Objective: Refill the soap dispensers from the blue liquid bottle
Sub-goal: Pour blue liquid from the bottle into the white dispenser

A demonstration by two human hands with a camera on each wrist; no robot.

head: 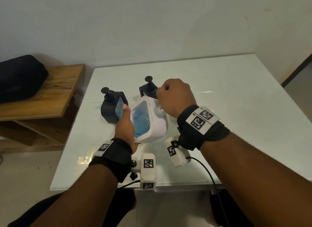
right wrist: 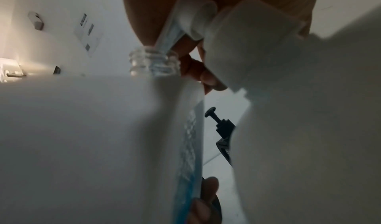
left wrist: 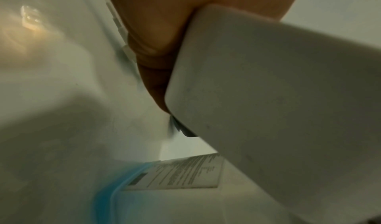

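Gripped in the curled right hand [head: 175, 96], just above centre of the head view, is a white pump cap [right wrist: 206, 17], its bluish tube [right wrist: 167, 36] only partly drawn out of the clear threaded neck [right wrist: 153, 62]; this is seen in the right wrist view, where the tube tip is at the neck's mouth. The white bottle [head: 148, 122] with the blue liquid is held at the middle of the head view by the left hand [head: 125, 123], whose palm and thumb are wrapped along its left side; the fingers on the far side are hidden. It is judged to be lifted or tipped off the table [head: 219, 125], with its long axis leaning from lower left to upper right, the neck pointing toward the right hand; whether its base touches the glass cannot be told.

Two black dispensers are seen upright, pumps on. One dispenser [head: 112, 107] stands just beside the left thumb, to the bottle's left; the other dispenser [head: 148, 90] stands behind the bottle, partly hidden by the right hand. The coming move is judged to turn on the tube being lifted clear along the neck's axis, up and to the right, before any pouring. Neither dispenser appears opened yet, so the refill is judged to be at an early step.

At the far left a dark bag [head: 20, 78] lies on a wooden shelf [head: 50, 98].
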